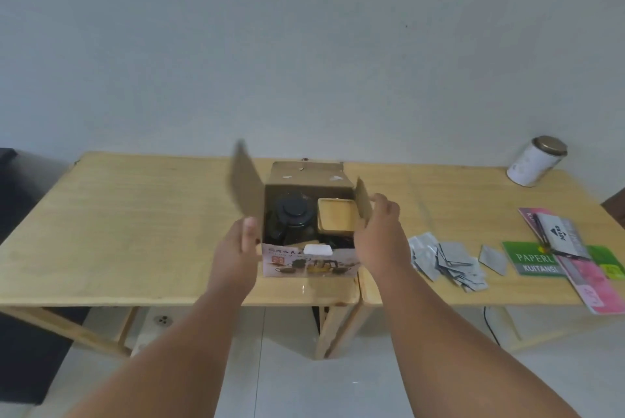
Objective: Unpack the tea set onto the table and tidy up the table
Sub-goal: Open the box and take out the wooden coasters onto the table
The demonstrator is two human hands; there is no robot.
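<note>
Cardboard box (309, 262) sits near the front edge of the wooden surface (135, 221), about centre, right at the seam where two tables meet. All flaps open. Left hand (236, 248) is at the box's near-left corner, fingers (249, 231) curled loosely against the tall left flap (245, 187), which stands upright and looks motion-blurred; can't tell if it's a firm grip or just a push. Right hand (380, 231) is against the box's right side, fingers spread flat on the short right flap (363, 206), holding it outward, not closed round anything. Far flap (306, 172) leans back, with torn tape patches. The near flap, printed with tea set pictures, hangs down the front.

Inside the box: dark teapot (292, 218) with round lid on the left, yellow-tan square tray or dish (338, 220) on the right, a small white block (318, 249) at the near edge. Other contents are too dark to tell.

Right part of the surface: loose pile of grey foil sachets (446, 262) just right of the right hand, one single sachet (493, 258) a bit further right. Near the right edge, a green receipt book (531, 258), a pink booklet (588, 285) and a grey Joyko packet (561, 238) overlap in a messy stack. White tin with gold lid (536, 160) stands at the far right, near the wall.
</note>
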